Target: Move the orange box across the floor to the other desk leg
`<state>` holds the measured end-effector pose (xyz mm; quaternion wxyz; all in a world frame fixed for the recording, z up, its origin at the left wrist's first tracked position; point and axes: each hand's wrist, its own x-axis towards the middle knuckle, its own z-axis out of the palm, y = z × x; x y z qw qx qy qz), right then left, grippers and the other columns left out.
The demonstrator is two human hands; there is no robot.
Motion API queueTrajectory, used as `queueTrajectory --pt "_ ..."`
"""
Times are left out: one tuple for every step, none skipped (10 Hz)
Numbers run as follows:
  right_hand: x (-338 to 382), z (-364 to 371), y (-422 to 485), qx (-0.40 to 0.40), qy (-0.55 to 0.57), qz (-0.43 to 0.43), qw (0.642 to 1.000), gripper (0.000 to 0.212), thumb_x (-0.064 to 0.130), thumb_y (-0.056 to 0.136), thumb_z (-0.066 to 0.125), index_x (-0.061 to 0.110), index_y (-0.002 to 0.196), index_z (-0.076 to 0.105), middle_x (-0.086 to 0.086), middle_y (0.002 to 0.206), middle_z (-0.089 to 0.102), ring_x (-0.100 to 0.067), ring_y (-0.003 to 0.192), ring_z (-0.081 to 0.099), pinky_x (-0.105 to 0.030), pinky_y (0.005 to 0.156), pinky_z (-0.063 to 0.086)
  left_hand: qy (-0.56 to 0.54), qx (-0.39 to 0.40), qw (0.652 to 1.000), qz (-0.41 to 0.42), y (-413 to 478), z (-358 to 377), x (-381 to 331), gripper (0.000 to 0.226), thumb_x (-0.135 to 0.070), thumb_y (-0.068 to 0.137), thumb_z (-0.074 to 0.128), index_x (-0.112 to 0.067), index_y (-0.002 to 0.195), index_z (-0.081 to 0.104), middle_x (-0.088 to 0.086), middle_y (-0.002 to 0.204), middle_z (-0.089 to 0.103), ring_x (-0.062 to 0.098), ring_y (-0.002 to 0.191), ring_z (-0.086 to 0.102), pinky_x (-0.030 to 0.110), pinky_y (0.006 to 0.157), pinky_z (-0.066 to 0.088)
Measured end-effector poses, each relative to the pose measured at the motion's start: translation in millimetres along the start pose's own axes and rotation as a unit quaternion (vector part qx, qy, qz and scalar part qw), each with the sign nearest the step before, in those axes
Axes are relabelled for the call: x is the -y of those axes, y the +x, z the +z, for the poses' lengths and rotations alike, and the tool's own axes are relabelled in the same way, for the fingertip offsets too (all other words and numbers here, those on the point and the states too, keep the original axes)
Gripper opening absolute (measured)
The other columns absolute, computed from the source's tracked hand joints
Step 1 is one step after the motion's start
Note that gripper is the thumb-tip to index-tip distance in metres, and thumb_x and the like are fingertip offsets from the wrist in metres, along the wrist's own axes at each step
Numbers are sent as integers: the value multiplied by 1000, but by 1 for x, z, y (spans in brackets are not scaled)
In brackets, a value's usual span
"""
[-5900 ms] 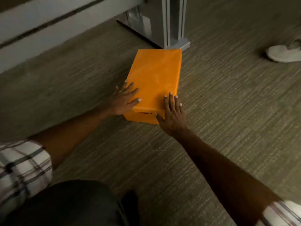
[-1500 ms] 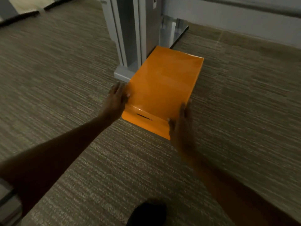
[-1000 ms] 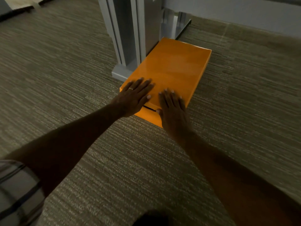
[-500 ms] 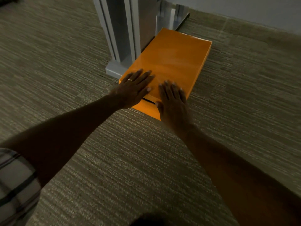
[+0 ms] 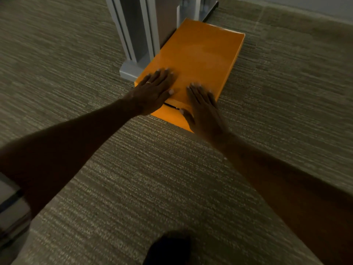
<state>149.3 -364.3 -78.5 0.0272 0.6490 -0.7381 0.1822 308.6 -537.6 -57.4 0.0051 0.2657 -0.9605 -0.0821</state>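
Observation:
The orange box [image 5: 198,56] lies flat on the carpet, its long left side against the foot of a grey metal desk leg [image 5: 137,35]. My left hand [image 5: 152,92] rests flat on the near left corner of the lid, fingers spread. My right hand [image 5: 204,108] lies flat on the near right part of the lid and over the near end, thumb against the front face. Neither hand is closed around the box.
Grey-green carpet [image 5: 286,92] surrounds the box. A pale wall base [image 5: 305,6] runs along the back right. A second metal foot [image 5: 202,6] stands behind the box. My dark knee [image 5: 170,249] shows at the bottom, a plaid sleeve [image 5: 11,211] at lower left.
Earlier my hands gripped the box's near end by its sides; they now lie flat on the lid. The box has slid in alongside the desk leg and stays there.

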Motion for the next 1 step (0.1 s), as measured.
queueTrajectory --pt "-4 -11 -26 -19 -2 -4 1000 65 43 104 40 3 155 30 -17 164 30 -34 155 22 -54 126 17 -15 -36 999 -2 -12 1 -16 65 -52 105 17 -22 159 -2 5 170 -3 26 155 -5 47 124 1"
